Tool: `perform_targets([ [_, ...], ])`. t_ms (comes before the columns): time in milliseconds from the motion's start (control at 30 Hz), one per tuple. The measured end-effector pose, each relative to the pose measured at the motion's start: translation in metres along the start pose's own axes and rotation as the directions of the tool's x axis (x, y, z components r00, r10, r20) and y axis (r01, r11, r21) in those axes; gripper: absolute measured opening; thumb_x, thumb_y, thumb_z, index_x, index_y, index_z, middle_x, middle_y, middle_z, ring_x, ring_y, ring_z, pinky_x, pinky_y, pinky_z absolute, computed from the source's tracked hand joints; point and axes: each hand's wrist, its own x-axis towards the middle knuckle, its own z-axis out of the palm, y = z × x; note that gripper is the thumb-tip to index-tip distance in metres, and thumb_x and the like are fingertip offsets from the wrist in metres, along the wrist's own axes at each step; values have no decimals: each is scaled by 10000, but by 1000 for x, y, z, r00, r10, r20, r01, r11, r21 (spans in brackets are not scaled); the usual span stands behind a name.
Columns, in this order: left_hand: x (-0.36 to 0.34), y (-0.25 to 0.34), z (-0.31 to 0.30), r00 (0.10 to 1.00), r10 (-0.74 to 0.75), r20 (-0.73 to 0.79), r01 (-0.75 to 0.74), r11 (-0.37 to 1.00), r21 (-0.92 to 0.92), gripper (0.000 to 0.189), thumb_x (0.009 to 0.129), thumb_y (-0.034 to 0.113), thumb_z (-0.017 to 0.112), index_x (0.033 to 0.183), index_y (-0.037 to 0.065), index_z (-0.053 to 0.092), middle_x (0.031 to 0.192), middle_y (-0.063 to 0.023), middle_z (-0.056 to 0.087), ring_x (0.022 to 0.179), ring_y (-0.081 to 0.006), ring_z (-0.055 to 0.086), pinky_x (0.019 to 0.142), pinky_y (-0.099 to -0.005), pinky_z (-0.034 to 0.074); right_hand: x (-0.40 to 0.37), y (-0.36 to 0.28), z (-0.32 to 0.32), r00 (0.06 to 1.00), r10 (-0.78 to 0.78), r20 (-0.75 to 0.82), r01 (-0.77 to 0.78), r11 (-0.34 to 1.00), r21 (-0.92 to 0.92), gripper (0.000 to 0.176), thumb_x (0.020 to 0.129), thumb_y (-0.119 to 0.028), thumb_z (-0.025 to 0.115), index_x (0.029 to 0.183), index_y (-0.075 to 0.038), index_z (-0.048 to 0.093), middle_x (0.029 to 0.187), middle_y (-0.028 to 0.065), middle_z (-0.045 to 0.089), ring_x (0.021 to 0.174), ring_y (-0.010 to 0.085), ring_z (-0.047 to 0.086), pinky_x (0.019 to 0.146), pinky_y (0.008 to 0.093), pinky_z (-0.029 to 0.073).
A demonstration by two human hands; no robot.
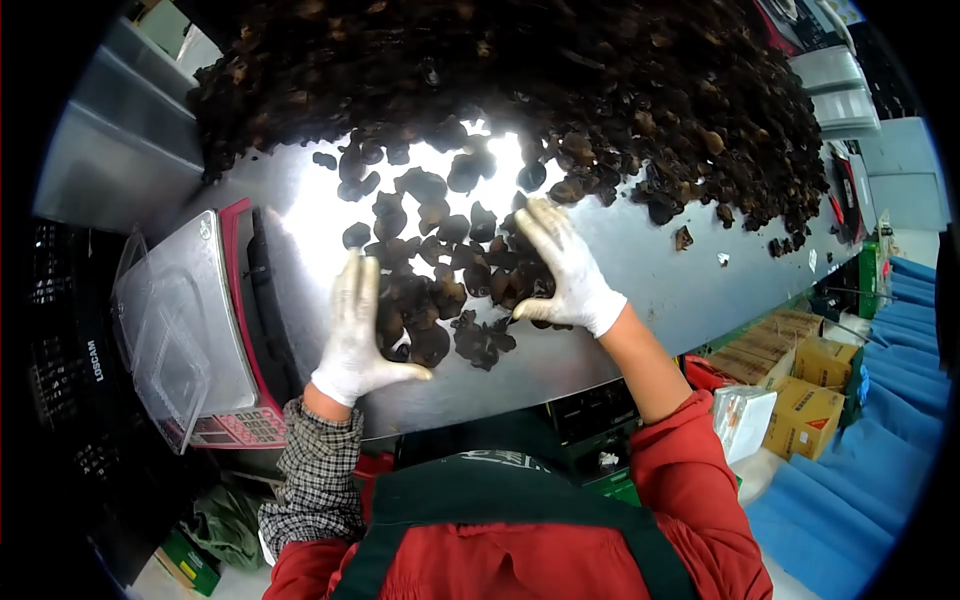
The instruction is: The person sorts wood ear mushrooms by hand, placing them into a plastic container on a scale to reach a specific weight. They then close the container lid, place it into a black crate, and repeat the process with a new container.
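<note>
Dark brown wood ear mushrooms [440, 290] lie loosely scattered on a shiny metal table [480, 395]. My left hand [352, 340], in a white glove, rests at the left side of this patch, fingers stretched forward and thumb spread to the right. On the opposite side is my right hand [568, 270], gloved too, with its fingers extended and thumb apart, touching the patch's right edge. The loose pieces lie between both palms, and neither hand grips any. A large heap of the same mushrooms [500, 70] covers the far part of the table.
At the left stands a weighing scale [215, 320] with a clear plastic tray [155, 345] on it. A metal bin [125, 150] sits behind. Black crates [70, 330] line the far left. Cardboard boxes [805, 415] and blue sheeting [870, 450] are on the right.
</note>
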Motion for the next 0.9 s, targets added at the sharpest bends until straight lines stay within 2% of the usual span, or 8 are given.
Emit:
perform_targets([
  [167,-5,15,13,981,183,59,-182,983,-29,1383,409,616,846,1506,100,179,1529,-233,148,1397,-442,181,1142,-534,193,-20,-34,8,991,-119,68,109,985,131,1070,627,-720,686,1425,-74,383,1447,284,316,1333,457,317,1104,534,269],
  [267,-2,9,12,992,127,12,-127,992,8,1430,395,613,851,1515,109,119,1530,-277,70,1411,-470,107,1135,-574,151,-21,-30,8,998,-54,-41,57,996,75,1090,604,-688,717,1434,-76,363,1463,287,290,1343,462,300,1103,534,263],
  [367,17,7,0,999,38,-26,-36,997,68,1460,388,633,844,1516,98,86,1527,-291,53,1416,-478,71,1133,-594,121,-8,-21,10,999,22,-36,-20,999,46,1155,559,-672,750,1462,-99,314,1464,298,276,1360,462,266,1115,544,234],
  [500,18,14,5,980,128,149,-126,992,-23,1381,410,643,832,1511,134,172,1531,-247,115,1385,-485,153,1124,-594,162,-6,-36,3,984,-53,169,43,997,64,1144,576,-680,741,1470,-118,300,1477,304,236,1364,483,235,1131,546,207],
  [600,-1,28,18,966,194,173,-196,981,-5,1269,449,563,861,1491,177,249,1526,-232,134,1382,-463,165,1117,-583,188,-26,-51,8,977,-116,180,106,993,60,1095,603,-684,731,1469,-159,314,1491,298,200,1369,507,192,1110,595,215],
  [700,2,31,28,976,209,65,-210,978,11,1219,478,490,868,1485,169,261,1509,-242,157,1356,-445,211,1096,-565,227,-24,-60,14,988,-83,129,83,997,12,1066,590,-545,811,1455,-149,332,1472,319,210,1360,506,210,1103,593,235],
  [800,29,32,21,983,177,41,-179,983,46,1132,534,371,848,1481,150,268,1492,-247,206,1261,-396,344,1049,-524,296,1,-59,9,995,-55,87,56,998,-10,1055,548,-410,838,1434,-104,355,1441,330,262,1291,471,328,1060,540,317],
  [900,59,34,10,982,71,174,-90,991,102,917,620,208,754,1429,78,344,1419,-195,372,1137,-382,490,948,-442,452,24,-54,1,987,-46,156,64,992,-110,950,607,-275,779,1423,-45,351,1416,331,311,1138,424,481,980,482,403],
])
